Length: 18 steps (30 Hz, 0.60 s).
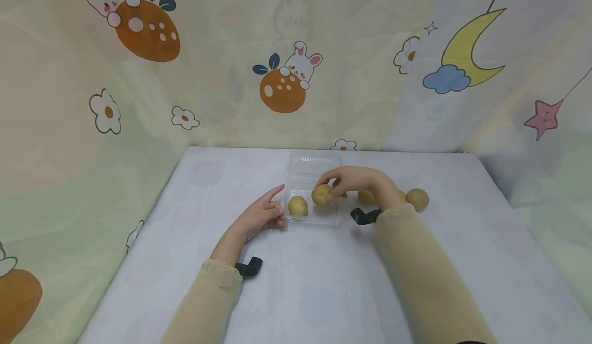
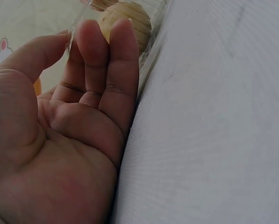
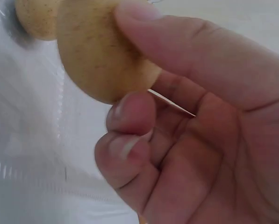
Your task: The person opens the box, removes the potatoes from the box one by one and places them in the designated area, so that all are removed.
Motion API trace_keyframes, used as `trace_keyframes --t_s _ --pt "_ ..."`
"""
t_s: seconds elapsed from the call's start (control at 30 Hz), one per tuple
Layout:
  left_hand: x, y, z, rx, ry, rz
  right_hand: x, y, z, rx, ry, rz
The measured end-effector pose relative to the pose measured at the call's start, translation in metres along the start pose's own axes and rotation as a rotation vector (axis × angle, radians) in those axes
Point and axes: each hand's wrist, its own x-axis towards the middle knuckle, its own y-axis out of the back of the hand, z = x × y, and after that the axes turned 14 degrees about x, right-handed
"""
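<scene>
My right hand [image 1: 353, 178] pinches a small potato [image 1: 321, 195] between thumb and fingers, over the right part of a clear plastic clamshell box [image 1: 326, 218]. In the right wrist view the thumb lies across that potato [image 3: 102, 56], with other fingers bent below it. A second potato [image 1: 298, 206] sits in the left part of the box. My left hand [image 1: 259, 218] is at the box's left side, index finger extended and the other fingers loosely bent. In the left wrist view its fingertips [image 2: 124, 35] are against the clear plastic, with a potato [image 2: 134, 21] behind them.
More potatoes lie right of the box: one [image 1: 418, 199] in plain sight, another [image 1: 366, 197] partly hidden by my right wrist. The box's lid [image 1: 314, 164] stands open toward the back of the white-covered table [image 1: 296, 282]. A patterned curtain [image 1: 231, 76] hangs behind.
</scene>
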Motion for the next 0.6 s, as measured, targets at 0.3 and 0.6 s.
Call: trace_keyframes --t_s 0.3,0.6 --pt "0.001 0.001 0.000 -0.002 -0.017 -0.011 -0.026 0.000 0.014 0.090 0.030 0.148" --pt "0.001 0.001 -0.003 -0.022 -0.018 -0.017 -0.041 -0.006 0.035 0.172 -0.035 0.312"
